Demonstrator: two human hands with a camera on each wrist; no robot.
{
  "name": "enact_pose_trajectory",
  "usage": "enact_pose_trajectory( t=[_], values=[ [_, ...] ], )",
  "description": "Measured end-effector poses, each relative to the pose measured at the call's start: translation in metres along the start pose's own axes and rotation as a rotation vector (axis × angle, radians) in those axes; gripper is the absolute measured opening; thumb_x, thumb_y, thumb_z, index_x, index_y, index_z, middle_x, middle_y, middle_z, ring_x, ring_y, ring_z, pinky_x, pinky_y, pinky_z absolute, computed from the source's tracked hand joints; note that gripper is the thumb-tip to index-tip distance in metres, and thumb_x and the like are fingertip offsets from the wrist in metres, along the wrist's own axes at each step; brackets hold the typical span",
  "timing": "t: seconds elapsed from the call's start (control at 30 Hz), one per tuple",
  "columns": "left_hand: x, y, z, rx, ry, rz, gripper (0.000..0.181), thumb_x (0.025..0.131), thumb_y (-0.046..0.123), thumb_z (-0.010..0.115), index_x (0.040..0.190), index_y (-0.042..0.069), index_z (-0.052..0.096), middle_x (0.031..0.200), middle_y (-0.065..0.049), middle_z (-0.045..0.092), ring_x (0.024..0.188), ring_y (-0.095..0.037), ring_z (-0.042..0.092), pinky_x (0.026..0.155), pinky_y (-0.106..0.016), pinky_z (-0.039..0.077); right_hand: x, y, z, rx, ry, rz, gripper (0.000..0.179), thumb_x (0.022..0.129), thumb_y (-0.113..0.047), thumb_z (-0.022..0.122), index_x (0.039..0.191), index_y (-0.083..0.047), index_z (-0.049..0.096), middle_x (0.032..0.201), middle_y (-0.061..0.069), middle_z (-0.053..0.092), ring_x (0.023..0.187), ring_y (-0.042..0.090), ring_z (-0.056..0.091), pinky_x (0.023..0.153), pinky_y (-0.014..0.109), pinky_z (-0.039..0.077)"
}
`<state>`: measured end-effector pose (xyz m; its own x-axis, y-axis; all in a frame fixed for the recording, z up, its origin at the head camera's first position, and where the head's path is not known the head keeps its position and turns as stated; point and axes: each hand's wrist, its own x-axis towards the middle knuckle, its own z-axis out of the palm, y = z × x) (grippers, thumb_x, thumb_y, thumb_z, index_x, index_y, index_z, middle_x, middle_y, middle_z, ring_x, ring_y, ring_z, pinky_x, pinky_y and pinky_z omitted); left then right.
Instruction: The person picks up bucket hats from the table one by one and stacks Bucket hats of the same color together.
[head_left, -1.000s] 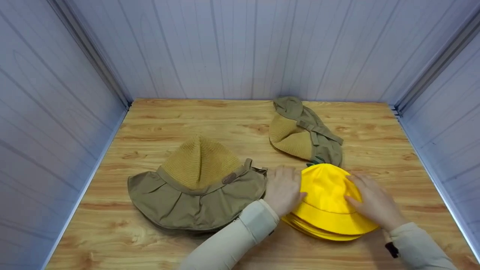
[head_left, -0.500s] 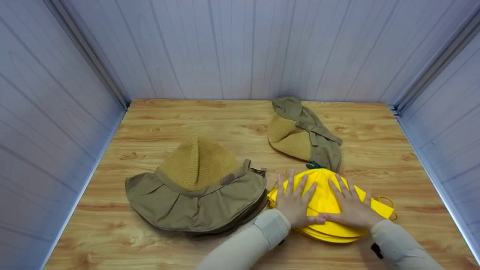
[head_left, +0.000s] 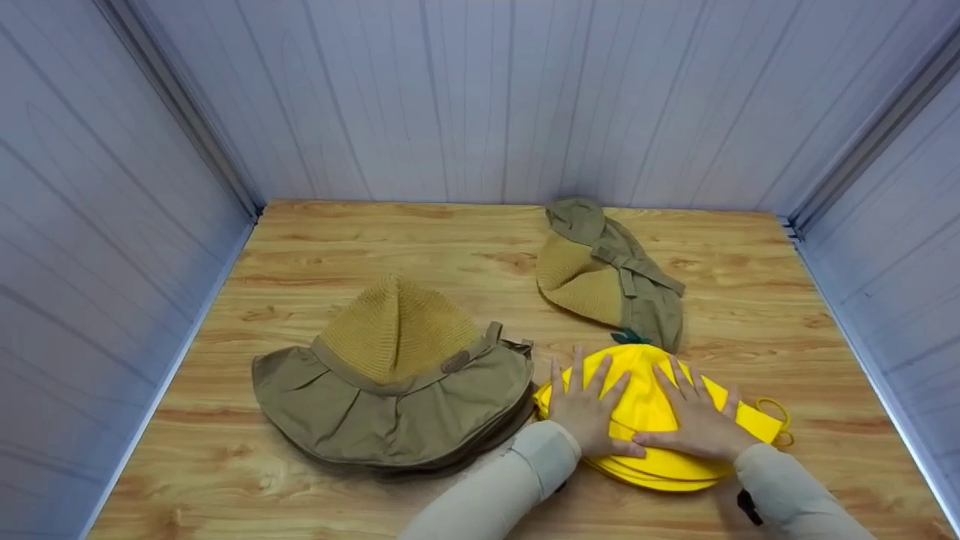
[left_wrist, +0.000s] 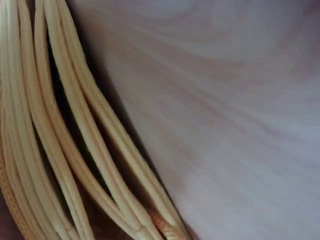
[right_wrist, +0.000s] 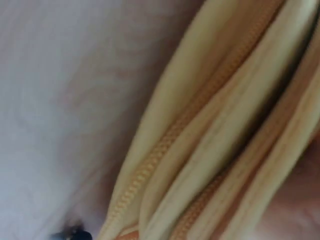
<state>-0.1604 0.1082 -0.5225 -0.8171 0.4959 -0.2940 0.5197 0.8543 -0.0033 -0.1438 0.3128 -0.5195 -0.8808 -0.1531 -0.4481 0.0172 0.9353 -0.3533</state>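
A flattened stack of yellow bucket hats (head_left: 645, 390) lies at the front right, a dark green leaf tab (head_left: 628, 337) at its top and a yellow cord loop (head_left: 774, 412) at its right. My left hand (head_left: 589, 416) presses on its left half with spread, straight fingers. On the right half my right hand (head_left: 697, 424) lies flat the same way, the two thumbs close together. In the left wrist view the layered brim edges (left_wrist: 65, 135) show close up beside the palm. Similar stitched edges (right_wrist: 215, 130) fill much of the right wrist view.
Left of the yellow stack lies a pile of khaki sun hats (head_left: 397, 405) with tan woven crowns. Another folded khaki hat (head_left: 611, 274) rests behind the yellow hats. Panelled walls (head_left: 480, 97) enclose the wooden table (head_left: 315, 240) at the back and sides.
Both hands have moved from the sides of the yellow hats onto the top, fingers spreading out. The stack is flatter and wider, and its cord loop has come into view.
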Motion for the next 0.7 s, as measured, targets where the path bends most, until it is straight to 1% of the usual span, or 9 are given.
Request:
enact_pose_trajectory(
  t=[0.27,0.37,0.47,0.53,0.6,0.67,0.7],
  values=[
    [-0.001,0.001,-0.001,0.027,-0.019,-0.006,0.105,0.07,0.098,0.028,0.156,0.047,-0.003,0.167,0.011,-0.005,0.155,-0.033,-0.004,0.12,-0.062,0.012,0.0,0.0,0.0,0.012,0.001,-0.008,0.119,0.079,-0.076,0.061,0.16,-0.007,0.007,0.164,0.024,-0.01,0.145,0.057,-0.009,0.093,0.081,-0.026],
    [-0.001,0.002,-0.001,0.045,-0.027,-0.009,0.105,0.069,0.099,0.027,0.156,0.047,-0.004,0.167,0.011,-0.004,0.155,-0.033,-0.003,0.12,-0.062,0.012,-0.001,-0.001,-0.002,0.016,-0.014,-0.012,0.118,0.079,-0.075,0.062,0.159,-0.007,0.007,0.164,0.025,-0.01,0.145,0.058,-0.009,0.092,0.082,-0.025],
    [0.0,0.003,0.0,0.05,-0.03,-0.01,0.106,0.069,0.099,0.027,0.156,0.047,-0.004,0.167,0.012,-0.004,0.155,-0.031,-0.001,0.12,-0.062,0.013,-0.002,-0.004,-0.008,0.015,-0.049,-0.017,0.119,0.079,-0.074,0.063,0.159,-0.005,0.007,0.163,0.026,-0.011,0.144,0.059,-0.009,0.091,0.084,-0.022],
    [0.002,0.003,0.001,0.051,-0.028,-0.012,0.107,0.068,0.099,0.027,0.156,0.046,-0.005,0.167,0.012,-0.004,0.155,-0.03,0.001,0.12,-0.062,0.013,-0.003,-0.008,-0.016,0.013,-0.093,-0.021,0.121,0.078,-0.072,0.066,0.158,-0.003,0.007,0.162,0.029,-0.012,0.142,0.062,-0.007,0.09,0.087,-0.018],
    [0.002,0.003,0.002,0.048,-0.028,-0.01,0.108,0.068,0.099,0.027,0.156,0.046,-0.005,0.167,0.012,-0.004,0.155,-0.03,0.001,0.12,-0.061,0.014,-0.003,-0.014,-0.028,-0.004,-0.148,-0.022,0.121,0.078,-0.07,0.068,0.157,0.0,0.008,0.16,0.033,-0.009,0.141,0.064,-0.003,0.094,0.088,-0.01],
    [0.002,0.002,0.003,0.043,-0.035,-0.007,0.108,0.068,0.099,0.027,0.156,0.046,-0.005,0.167,0.012,-0.004,0.155,-0.031,0.001,0.12,-0.061,0.014,0.0,-0.021,-0.044,-0.009,-0.201,-0.032,0.117,0.079,-0.065,0.071,0.155,0.004,0.015,0.158,0.038,-0.002,0.14,0.065,0.006,0.1,0.086,0.0],
    [0.002,0.002,0.003,0.043,-0.042,-0.006,0.108,0.067,0.099,0.027,0.155,0.047,-0.006,0.167,0.012,-0.004,0.155,-0.031,0.0,0.12,-0.061,0.014,0.003,-0.025,-0.054,-0.021,-0.222,-0.04,0.111,0.081,-0.063,0.071,0.153,0.006,0.022,0.157,0.039,0.006,0.139,0.064,0.013,0.103,0.083,0.008]
  ],
)
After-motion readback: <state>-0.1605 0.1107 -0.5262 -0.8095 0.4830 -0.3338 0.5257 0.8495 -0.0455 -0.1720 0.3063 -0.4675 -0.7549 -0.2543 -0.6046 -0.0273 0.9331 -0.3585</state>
